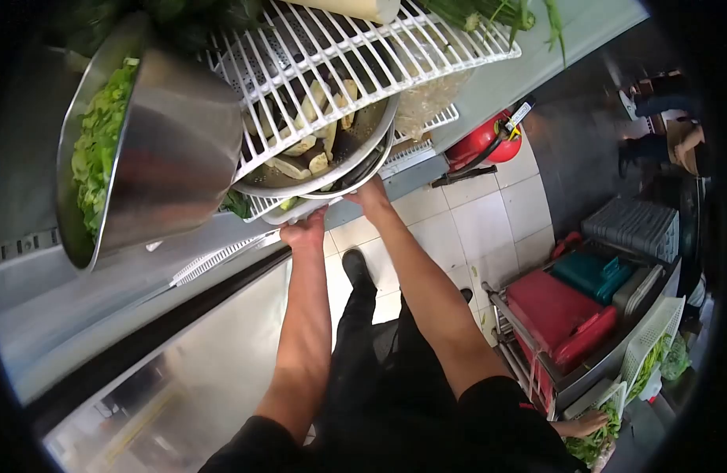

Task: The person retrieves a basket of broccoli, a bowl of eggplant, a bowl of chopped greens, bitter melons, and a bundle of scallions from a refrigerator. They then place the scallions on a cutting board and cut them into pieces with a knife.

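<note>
Both hands reach to the front of a fridge shelf, at the rim of a stack of metal bowls. My left hand (304, 231) is at the underside of the stack, its fingertips hidden beneath the edge. Against the right side of the stack, my right hand (370, 197) has its fingers wrapped on the rim, partly hidden. The top metal bowl (385, 126) holds pieces of cut eggplant (292, 167). Over it runs a white wire shelf (332, 118). Left of it stands a tall metal pot (170, 142) of chopped greens (103, 150).
A red fire extinguisher (483, 146) stands beyond the fridge. At the right are a cart with red (556, 311) and teal bins (588, 274), and baskets of greens. Another person's hand (588, 424) touches greens at the lower right. The open fridge door (198, 370) is at the left.
</note>
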Tool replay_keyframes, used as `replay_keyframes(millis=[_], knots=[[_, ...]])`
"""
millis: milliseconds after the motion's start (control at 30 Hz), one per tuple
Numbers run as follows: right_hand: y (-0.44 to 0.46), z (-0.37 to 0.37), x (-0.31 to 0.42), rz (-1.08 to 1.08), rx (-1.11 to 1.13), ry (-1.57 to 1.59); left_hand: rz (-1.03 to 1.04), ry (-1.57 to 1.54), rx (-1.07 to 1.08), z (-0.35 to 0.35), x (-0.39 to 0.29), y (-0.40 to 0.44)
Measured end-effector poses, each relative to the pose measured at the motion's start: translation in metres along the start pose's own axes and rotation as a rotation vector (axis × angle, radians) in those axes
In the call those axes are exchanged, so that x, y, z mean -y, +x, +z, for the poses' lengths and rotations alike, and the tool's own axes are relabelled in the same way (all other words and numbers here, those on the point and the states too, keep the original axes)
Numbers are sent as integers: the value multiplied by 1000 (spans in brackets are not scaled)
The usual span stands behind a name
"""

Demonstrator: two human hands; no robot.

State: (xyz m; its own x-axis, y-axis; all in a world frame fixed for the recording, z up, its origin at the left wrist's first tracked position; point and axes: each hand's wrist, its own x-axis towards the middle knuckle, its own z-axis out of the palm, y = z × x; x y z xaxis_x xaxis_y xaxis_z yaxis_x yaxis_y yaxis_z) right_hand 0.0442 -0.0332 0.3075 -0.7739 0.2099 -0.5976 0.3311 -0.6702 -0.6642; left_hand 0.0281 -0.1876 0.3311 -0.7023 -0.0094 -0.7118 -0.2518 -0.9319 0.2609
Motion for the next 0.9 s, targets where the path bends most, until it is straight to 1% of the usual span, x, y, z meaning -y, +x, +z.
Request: replay_keyframes(millis=[33, 100, 133, 167, 200, 233, 267, 300, 333, 367, 400, 433, 467, 500, 567, 633, 667, 700, 767, 800, 833, 867, 900], knots=[[-11, 5, 20, 53, -66, -92, 13, -10, 7, 0, 5, 1], [-18, 10, 37, 131, -155, -186, 57, 287, 57, -22, 12, 21], [-3, -1, 28, 95, -64, -172, -7, 303, 53, -37, 11, 31], [15, -12, 13, 43, -123, -204, -29, 318, 22, -36, 12, 29], [21, -22, 15, 68, -105, -284, 3, 430, 23, -41, 12, 32], [10, -21, 29, 101, -64, -278, 31, 546, 17, -47, 11, 37], [25, -35, 25, 156, -1, -379, 72, 547, -3, -42, 11, 31], [17, -30, 31, 104, -160, -460, 107, 549, -23, -43, 11, 32], [12, -28, 41, 136, -115, -478, 96, 585, -49, -48, 8, 36], [12, -30, 47, 164, -77, -495, 86, 530, -58, -46, 9, 31], [15, -37, 42, 193, -14, -415, 99, 576, -37, -51, 8, 36], [16, -38, 25, 89, -18, -213, 106, 621, -21, -58, 10, 38], [2, -30, 29, 92, 18, -191, 155, 617, -55, -50, 14, 31], [-10, -17, 34, 86, 56, -166, 218, 612, -13, -56, 16, 39], [24, -16, -18, -238, 55, 219, 197, 489, -64, -42, 4, 49], [25, 18, -28, -275, -20, 393, 320, 564, -139, -57, 2, 84], [55, 10, -68, -354, -103, 332, 281, 718, -110, -51, -4, 73], [68, -3, -68, -365, -93, 328, 251, 866, -68, -35, -7, 65], [78, -38, -77, -263, -116, 286, 232, 818, -36, -54, -9, 74], [127, -95, -121, -173, 24, 326, 251, 632, -71, -59, -4, 73], [97, -88, -79, -20, -38, -30, 227, 517, -36, -58, 0, 64], [48, -48, -41, -176, -10, -96, 213, 385, 59, -63, 7, 53], [12, -38, 1, -120, 48, -91, 137, 270, 15, -77, 19, 55]])
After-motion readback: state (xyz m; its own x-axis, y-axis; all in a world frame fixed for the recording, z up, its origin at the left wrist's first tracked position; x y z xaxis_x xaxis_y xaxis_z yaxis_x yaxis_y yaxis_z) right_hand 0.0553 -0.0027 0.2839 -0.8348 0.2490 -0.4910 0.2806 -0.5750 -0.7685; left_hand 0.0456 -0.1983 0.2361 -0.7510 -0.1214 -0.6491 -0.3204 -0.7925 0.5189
